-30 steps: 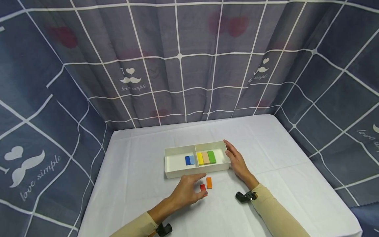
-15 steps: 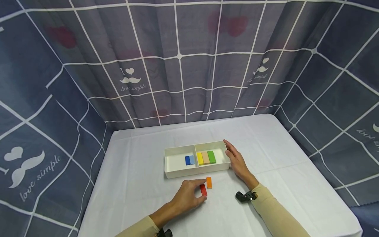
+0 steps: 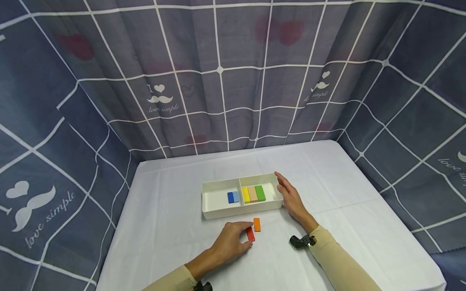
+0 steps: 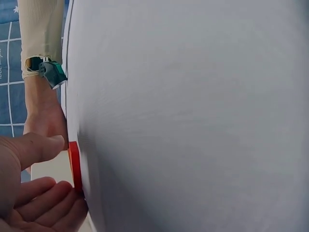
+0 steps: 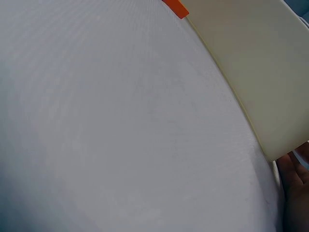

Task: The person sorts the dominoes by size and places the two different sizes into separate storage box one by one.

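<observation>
My left hand (image 3: 228, 241) reaches around a small red block (image 3: 250, 234), with fingertips at its far end and thumb at its near end. The left wrist view shows this red block (image 4: 75, 166) between thumb and fingers, low against the cloth. Just right of it lies an orange block (image 3: 257, 224). My right hand (image 3: 295, 204) rests against the right end of a white two-compartment box (image 3: 222, 211), fingers stretched along the outer wall. In the right wrist view, its fingers (image 5: 289, 174) show beside the box's corner, partly cut off by the frame.
Dark blue and light blue blocks (image 3: 236, 196) lie in the box's left compartment. Yellow, tan and green blocks (image 3: 260, 193) stand side by side in the right one. A white cloth covers the table (image 3: 174, 190); grid-patterned curtains (image 3: 240, 89) enclose its back and sides.
My left hand has drawn its fingers down from near the box to the red block's far end. The red block has shifted slightly. My right hand and the box stay put.
</observation>
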Motion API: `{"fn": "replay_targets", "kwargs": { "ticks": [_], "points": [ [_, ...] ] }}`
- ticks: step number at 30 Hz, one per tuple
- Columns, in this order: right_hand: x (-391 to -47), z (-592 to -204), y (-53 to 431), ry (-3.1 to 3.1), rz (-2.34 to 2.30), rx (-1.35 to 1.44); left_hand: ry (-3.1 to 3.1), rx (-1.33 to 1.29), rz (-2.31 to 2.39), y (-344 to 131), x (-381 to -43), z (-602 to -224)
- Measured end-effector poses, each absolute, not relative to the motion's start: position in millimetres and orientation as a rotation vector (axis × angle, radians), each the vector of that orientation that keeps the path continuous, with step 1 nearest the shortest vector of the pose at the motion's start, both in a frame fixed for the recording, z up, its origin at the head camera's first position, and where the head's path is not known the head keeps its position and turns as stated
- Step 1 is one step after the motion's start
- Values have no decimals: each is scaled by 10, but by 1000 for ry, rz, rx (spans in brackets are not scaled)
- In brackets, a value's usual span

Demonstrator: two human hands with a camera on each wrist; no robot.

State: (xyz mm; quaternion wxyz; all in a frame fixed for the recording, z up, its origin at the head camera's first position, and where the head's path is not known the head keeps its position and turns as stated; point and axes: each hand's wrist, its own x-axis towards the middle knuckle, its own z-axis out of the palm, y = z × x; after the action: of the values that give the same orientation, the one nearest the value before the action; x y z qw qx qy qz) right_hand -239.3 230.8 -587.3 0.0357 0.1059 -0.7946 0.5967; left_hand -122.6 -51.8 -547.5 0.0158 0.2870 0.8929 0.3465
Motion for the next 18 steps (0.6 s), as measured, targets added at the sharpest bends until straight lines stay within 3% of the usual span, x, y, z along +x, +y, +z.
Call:
{"fn": "replay_targets", "kwargs": {
  "ticks": [18],
  "points": [
    [-2386, -5876, 2304, -2429, 1842, 319, 2883, 867, 886, -444, -1189, -5459]
  ]
}}
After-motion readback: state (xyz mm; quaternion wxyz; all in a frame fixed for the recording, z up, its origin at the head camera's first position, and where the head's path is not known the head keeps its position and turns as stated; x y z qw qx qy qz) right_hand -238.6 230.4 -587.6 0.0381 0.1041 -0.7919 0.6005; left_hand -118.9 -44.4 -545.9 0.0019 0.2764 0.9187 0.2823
